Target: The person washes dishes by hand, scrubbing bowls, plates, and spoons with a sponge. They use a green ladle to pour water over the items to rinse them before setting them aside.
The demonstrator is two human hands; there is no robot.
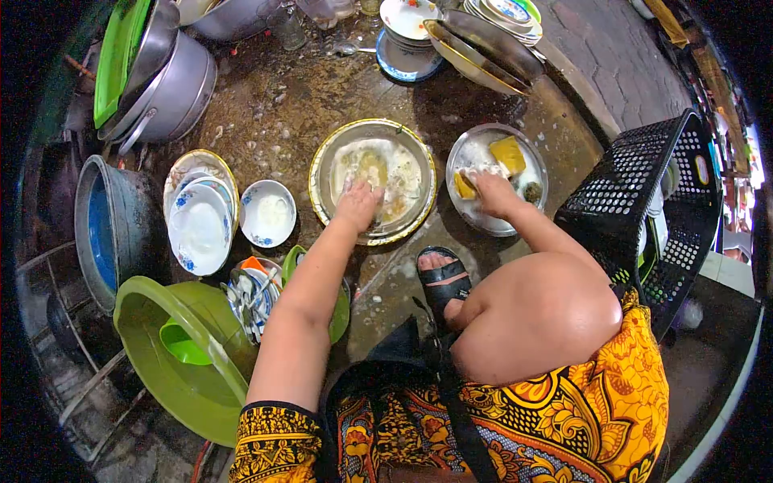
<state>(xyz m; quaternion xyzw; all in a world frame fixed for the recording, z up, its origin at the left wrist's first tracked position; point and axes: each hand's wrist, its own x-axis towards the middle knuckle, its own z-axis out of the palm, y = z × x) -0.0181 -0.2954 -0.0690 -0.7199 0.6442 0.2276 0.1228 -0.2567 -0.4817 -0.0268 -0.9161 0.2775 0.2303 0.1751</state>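
My left hand (360, 204) reaches into a pale, yellow-rimmed basin (430, 173) of cloudy, sudsy water. Its fingers point forward and lie at the foam, apart from one another, with nothing visible in them. On the right, my right hand (494, 195) is over a round metal bowl (493, 229) and its fingers are closed on a yellow sponge (465, 186) covered in white lather. Behind it in the same bowl rest a larger yellow sponge block (507, 155) and a dark scouring pad (532, 191).
Soapy dishes (200, 233) are stacked at left beside a small white bowl (268, 212). A green tub (173, 386), spoons (251, 302) and a grey bucket (133, 225) stand nearer left. At right is a black crate (616, 189); pots (181, 92) and plates (407, 60) stand behind.
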